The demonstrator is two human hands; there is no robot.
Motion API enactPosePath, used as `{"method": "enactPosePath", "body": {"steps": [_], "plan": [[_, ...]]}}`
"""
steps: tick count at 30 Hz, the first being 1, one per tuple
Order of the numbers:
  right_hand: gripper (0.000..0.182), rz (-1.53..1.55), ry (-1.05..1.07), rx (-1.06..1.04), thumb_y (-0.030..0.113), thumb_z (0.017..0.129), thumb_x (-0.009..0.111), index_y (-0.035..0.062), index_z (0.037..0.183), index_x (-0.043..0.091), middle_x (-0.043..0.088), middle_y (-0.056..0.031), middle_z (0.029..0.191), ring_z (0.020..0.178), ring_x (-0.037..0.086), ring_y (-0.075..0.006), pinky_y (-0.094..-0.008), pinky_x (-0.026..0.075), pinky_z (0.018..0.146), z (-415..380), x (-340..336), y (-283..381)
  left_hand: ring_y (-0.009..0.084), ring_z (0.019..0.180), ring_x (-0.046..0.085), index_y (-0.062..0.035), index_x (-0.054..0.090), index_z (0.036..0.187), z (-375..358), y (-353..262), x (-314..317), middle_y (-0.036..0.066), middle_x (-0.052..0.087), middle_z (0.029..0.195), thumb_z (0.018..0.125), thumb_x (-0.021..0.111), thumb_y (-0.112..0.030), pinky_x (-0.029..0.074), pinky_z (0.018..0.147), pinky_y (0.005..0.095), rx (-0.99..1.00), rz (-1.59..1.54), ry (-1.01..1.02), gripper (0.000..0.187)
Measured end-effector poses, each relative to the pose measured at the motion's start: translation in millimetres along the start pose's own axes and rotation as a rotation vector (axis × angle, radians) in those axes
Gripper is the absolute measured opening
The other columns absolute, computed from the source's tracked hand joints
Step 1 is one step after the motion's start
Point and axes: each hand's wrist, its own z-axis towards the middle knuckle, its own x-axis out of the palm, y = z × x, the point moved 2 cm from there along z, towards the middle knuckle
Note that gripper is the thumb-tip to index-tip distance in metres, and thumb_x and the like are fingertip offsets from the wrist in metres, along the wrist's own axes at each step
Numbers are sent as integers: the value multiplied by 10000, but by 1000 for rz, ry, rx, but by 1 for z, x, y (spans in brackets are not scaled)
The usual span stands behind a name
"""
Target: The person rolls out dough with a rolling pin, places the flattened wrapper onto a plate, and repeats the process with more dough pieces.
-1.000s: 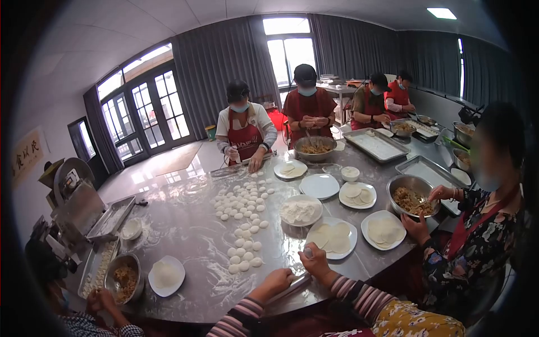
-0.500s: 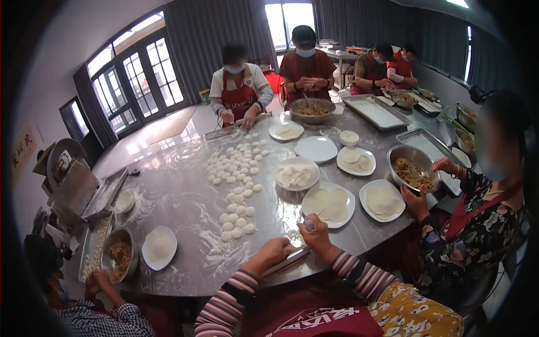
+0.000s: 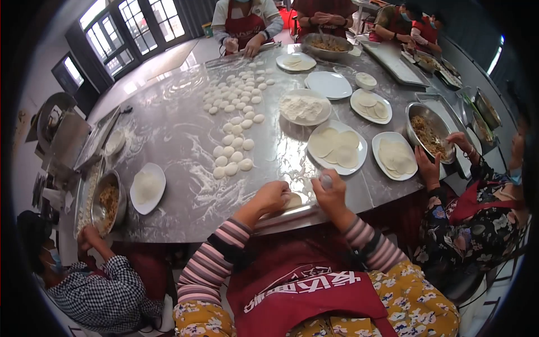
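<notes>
Near the front edge of the metal table, my left hand (image 3: 272,196) is closed at the rim of a small flat dough piece (image 3: 293,200). My right hand (image 3: 331,196) is wrapped round a rolling pin (image 3: 325,181), whose pale rounded end shows above the fist; the rest is hidden. Beyond my hands lies a white plate (image 3: 360,159) with overlapping dough wrappers (image 3: 331,147). To the left of it, several small round dough pieces (image 3: 231,156) spread across the table. A bowl of flour (image 3: 305,108) stands behind the wrapper plate.
At right, a person's hands touch a metal bowl of filling (image 3: 428,130), beside another wrapper plate (image 3: 394,154). At lower left a person sits by a filling bowl (image 3: 108,205) and a white plate (image 3: 147,189). More people work across the table (image 3: 174,129).
The view has tilted downward, so the table and my hands appear higher. A flat dough piece now shows beside my left hand. My right hand still grips the pin.
</notes>
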Motion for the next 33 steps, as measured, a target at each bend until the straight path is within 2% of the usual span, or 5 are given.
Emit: {"method": "enactPosePath", "body": {"steps": [6,19,27,30,33], "plan": [[232,-148,-16,-210,57,719,704,32,843,509,541,-136,627,540,559,-345,-388,440,492,6,7,-4,251,699,573,17,574,869,-3,-1,3,158,602,752,796,572,-118,446,664,360,17,-29,-60,153],[239,-64,-7,-55,38,712,714,39,833,508,548,-130,613,515,571,-320,-366,447,479,-5,-4,6,354,760,598,-3,588,817,-2,11,8,196,618,793,783,571,-144,453,700,421,-32,-222,-44,147],[224,-16,-18,-41,42,716,701,39,834,510,536,-146,615,514,553,-310,-365,441,495,18,17,-4,222,695,564,5,559,810,9,-4,-8,151,590,740,784,567,-96,445,653,327,13,-19,-50,104],[226,-54,24,-3,7,704,713,37,811,516,546,-99,620,514,581,-198,-312,452,482,-15,-15,10,222,696,568,10,564,821,2,15,-6,145,578,716,774,575,-85,446,649,334,41,-120,-144,107],[209,-20,-11,33,23,716,703,34,805,514,545,-118,622,518,572,-267,-346,443,484,-6,-2,4,224,698,568,16,568,832,-7,14,-4,132,578,707,774,572,-66,449,654,327,32,-154,-127,101]]}}
